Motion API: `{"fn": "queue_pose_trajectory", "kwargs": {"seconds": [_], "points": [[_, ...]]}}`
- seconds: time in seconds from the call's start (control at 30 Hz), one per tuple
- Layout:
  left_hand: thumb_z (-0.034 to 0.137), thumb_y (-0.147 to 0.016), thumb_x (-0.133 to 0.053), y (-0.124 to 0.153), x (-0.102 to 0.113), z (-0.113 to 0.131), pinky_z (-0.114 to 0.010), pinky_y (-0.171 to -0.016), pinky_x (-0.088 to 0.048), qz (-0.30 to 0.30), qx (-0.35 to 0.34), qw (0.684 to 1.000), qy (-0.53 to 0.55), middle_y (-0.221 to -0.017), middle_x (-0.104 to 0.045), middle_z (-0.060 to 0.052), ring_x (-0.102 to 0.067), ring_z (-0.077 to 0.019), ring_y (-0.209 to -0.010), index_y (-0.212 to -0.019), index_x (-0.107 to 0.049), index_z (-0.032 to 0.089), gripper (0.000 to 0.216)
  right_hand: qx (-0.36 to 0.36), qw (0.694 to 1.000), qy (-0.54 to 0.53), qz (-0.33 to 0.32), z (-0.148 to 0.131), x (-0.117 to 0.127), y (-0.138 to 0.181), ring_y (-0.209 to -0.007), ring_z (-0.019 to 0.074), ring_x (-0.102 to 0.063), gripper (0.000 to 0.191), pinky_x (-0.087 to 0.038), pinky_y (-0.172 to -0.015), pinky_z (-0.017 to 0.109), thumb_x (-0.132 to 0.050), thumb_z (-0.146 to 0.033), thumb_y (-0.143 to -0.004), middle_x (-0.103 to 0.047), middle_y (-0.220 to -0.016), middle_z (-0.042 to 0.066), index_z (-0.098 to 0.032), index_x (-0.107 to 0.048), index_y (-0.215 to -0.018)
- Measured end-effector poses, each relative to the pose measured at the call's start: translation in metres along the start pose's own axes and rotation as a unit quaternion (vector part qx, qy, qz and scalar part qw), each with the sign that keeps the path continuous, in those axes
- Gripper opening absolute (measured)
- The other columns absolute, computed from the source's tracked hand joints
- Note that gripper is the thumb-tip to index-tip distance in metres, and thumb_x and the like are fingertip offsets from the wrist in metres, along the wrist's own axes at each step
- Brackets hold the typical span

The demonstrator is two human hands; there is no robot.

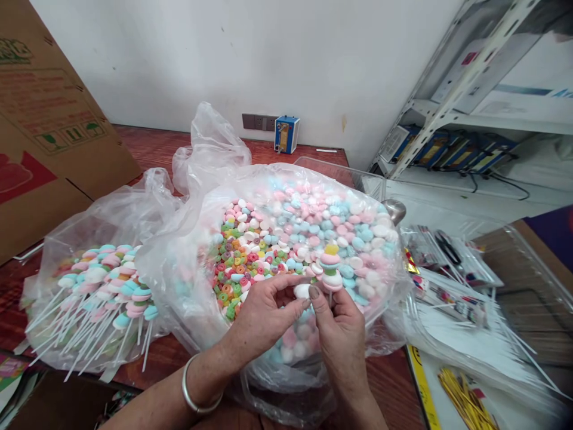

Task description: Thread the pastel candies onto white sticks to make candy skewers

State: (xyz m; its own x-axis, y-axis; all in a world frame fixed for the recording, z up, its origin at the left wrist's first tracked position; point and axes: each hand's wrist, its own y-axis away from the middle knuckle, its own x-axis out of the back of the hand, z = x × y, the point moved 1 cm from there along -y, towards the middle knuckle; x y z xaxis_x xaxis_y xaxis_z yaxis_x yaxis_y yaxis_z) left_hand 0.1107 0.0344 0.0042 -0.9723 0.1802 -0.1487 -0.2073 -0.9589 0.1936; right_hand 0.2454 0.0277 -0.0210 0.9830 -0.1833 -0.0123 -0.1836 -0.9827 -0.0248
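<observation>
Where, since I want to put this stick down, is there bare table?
Bare wood lies at the back, between the cardboard box and the blue box by the wall, and in a thin front strip below the bag of finished sticks. The big candy bag fills the middle; clear sleeves and gold ties crowd the right.

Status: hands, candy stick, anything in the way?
Left hand pinching a white candy. Right hand gripping the candy stick, several pieces stacked. Both at the big candy bag; nothing between them.
</observation>
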Motion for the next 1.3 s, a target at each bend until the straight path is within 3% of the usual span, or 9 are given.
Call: {"fn": "queue_pose_trajectory", "kwargs": {"seconds": [0.07, 0.17, 0.27, 0.47, 0.77, 0.97, 1.3], "points": [[0.034, -0.082, -0.074, -0.004, 0.004, -0.003, -0.02, -0.037, -0.047, 0.022, 0.006, 1.0, 0.016, -0.096, -0.077, -0.009, -0.063, -0.0117, -0.05, -0.122, -0.073, 0.018, 0.043, -0.005, 0.999, 0.046, -0.017, -0.003, 0.004, 0.003, -0.082, 0.018, -0.062, 0.034, -0.051, -0.075, 0.028, -0.061, -0.05, -0.092, -0.07, -0.088, 0.004, -0.019, -0.07, -0.103], [0.03, -0.077, -0.078, -0.013, 0.014, -0.006, -0.022, -0.055, -0.058, 0.091, -0.018, 0.995, 0.025, -0.095, -0.078, -0.008, -0.071, -0.0162, -0.07, -0.115, -0.074, 0.015, 0.041, -0.047, 0.991, 0.101, -0.075, -0.009, 0.013, 0.016, -0.062, 0.0139, -0.05, 0.041, -0.041, -0.056, 0.023, -0.054, -0.054, -0.095, -0.058, -0.067, -0.001, -0.018, -0.071, -0.101], [0.023, -0.074, -0.077, -0.02, 0.024, -0.007, -0.026, -0.073, -0.061, 0.135, -0.055, 0.989, 0.025, -0.094, -0.078, -0.007, -0.073, -0.0182, -0.084, -0.111, -0.075, 0.015, 0.038, -0.109, 0.98, 0.067, -0.154, -0.017, 0.017, 0.034, -0.056, 0.0117, -0.04, 0.044, -0.033, -0.051, 0.022, -0.057, -0.059, -0.092, -0.047, -0.06, -0.003, -0.018, -0.073, -0.092], [0.019, -0.073, -0.075, -0.022, 0.028, -0.006, -0.027, -0.077, -0.061, 0.163, -0.076, 0.984, 0.01, -0.099, -0.079, -0.007, -0.074, -0.0186, -0.089, -0.112, -0.073, 0.015, 0.039, -0.228, 0.948, -0.009, -0.22, -0.023, 0.017, 0.046, -0.053, 0.0086, -0.025, 0.054, -0.017, -0.049, 0.024, -0.057, -0.069, -0.088, -0.032, -0.057, -0.006, -0.016, -0.071, -0.089], [0.018, -0.075, -0.071, -0.021, 0.028, -0.006, -0.028, -0.071, -0.063, 0.145, -0.094, 0.985, -0.014, -0.1, -0.079, -0.007, -0.075, -0.0192, -0.087, -0.115, -0.073, 0.015, 0.04, -0.29, 0.923, -0.058, -0.247, -0.009, 0.022, 0.043, -0.046, 0.0062, -0.023, 0.06, -0.015, -0.044, 0.021, -0.06, -0.074, -0.084, -0.03, -0.052, -0.009, -0.016, -0.069, -0.095], [0.013, -0.078, -0.068, -0.019, 0.028, -0.006, -0.029, -0.084, -0.061, 0.132, -0.139, 0.979, -0.068, -0.109, -0.078, -0.007, -0.074, -0.0186, -0.095, -0.111, -0.076, 0.017, 0.035, -0.317, 0.913, -0.085, -0.243, -0.012, 0.022, 0.047, -0.038, 0.0049, -0.019, 0.055, -0.017, -0.038, 0.019, -0.06, -0.072, -0.084, -0.032, -0.042, -0.011, -0.017, -0.063, -0.083], [0.007, -0.079, -0.063, -0.016, 0.026, -0.007, -0.029, -0.088, -0.059, 0.144, -0.174, 0.963, -0.147, -0.11, -0.078, -0.005, -0.072, -0.0199, -0.102, -0.106, -0.079, 0.022, 0.035, -0.309, 0.915, -0.168, -0.198, -0.02, 0.002, 0.051, -0.038, 0.0038, -0.014, 0.044, -0.014, -0.038, 0.018, -0.063, -0.059, -0.089, -0.032, -0.043, -0.013, -0.015, -0.064, -0.093]]}}
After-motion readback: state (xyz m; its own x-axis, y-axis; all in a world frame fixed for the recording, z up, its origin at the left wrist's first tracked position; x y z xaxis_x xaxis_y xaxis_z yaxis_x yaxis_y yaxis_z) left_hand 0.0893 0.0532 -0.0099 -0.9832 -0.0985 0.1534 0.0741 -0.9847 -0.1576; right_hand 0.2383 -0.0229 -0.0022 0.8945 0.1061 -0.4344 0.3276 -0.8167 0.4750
